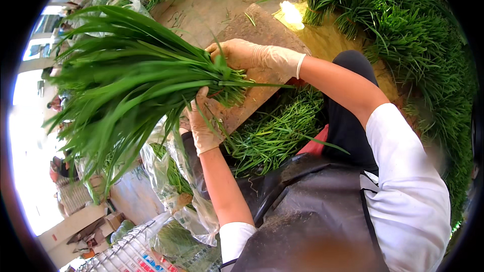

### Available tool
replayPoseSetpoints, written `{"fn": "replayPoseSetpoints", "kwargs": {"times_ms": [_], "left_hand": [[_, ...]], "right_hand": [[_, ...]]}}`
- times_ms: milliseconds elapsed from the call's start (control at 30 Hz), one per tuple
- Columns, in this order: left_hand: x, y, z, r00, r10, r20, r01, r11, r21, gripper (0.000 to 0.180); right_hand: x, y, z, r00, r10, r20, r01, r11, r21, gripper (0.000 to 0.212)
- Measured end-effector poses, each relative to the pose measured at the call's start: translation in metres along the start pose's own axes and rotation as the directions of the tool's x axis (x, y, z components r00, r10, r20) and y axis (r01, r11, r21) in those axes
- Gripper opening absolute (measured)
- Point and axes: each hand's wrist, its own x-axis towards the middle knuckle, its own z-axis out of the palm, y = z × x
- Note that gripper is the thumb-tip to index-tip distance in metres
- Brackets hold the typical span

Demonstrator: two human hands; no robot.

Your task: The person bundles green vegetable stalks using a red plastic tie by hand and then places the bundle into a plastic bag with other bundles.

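A large bunch of Chinese chives [136, 75] is held between my two gloved hands above a board, its long leaves fanning out to the left and its cut stem ends pointing right. My right hand [239, 54] closes on the bunch from the far side, near the stems. From the near side, my left hand [202, 126] grips it with the thumb up along the leaves; its other fingers are partly hidden underneath. One stray leaf sticks out to the right past the stems. Beneath lies the brown board [267, 35], with a few leaf scraps on it.
Loose chives [277, 133] are heaped by my lap, against a dark apron [312, 206]. Many upright chive bundles [398, 25] line the right side. Clear plastic bags [186, 191] with greens stand at lower left, near a wire rack [126, 247]. People appear at far left.
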Motion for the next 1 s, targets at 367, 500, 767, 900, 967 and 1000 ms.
{"fn": "replayPoseSetpoints", "kwargs": {"times_ms": [367, 500, 767, 900, 967, 1000], "left_hand": [[0.066, 0.053, 0.014, 0.895, -0.446, 0.021, 0.389, 0.801, 0.454, 0.088], [0.04, 0.008, -0.023, 0.993, -0.036, -0.111, 0.103, 0.71, 0.697, 0.073], [-0.028, -0.03, 0.014, 0.998, 0.019, 0.052, -0.052, 0.642, 0.765, 0.019], [-0.034, -0.033, 0.053, 0.999, 0.046, 0.016, -0.033, 0.423, 0.905, 0.022], [-0.031, -0.035, 0.058, 1.0, 0.01, -0.01, 0.007, 0.286, 0.958, 0.023], [-0.026, -0.034, 0.054, 0.997, -0.051, -0.051, 0.064, 0.286, 0.956, 0.022]], "right_hand": [[-0.024, 0.018, 0.003, 0.85, 0.504, 0.153, -0.525, 0.831, 0.182, 0.032], [-0.082, 0.062, 0.026, 0.785, 0.601, 0.153, -0.567, 0.795, -0.213, 0.023], [-0.081, 0.01, 0.042, 0.677, 0.718, -0.16, -0.735, 0.671, -0.101, 0.03], [-0.088, 0.014, 0.046, 0.885, 0.437, -0.157, -0.465, 0.833, -0.3, 0.021], [-0.091, 0.018, 0.043, 0.9, 0.414, -0.138, -0.436, 0.84, -0.322, 0.022], [-0.091, 0.02, 0.041, 0.904, 0.41, -0.126, -0.427, 0.84, -0.333, 0.023]]}}
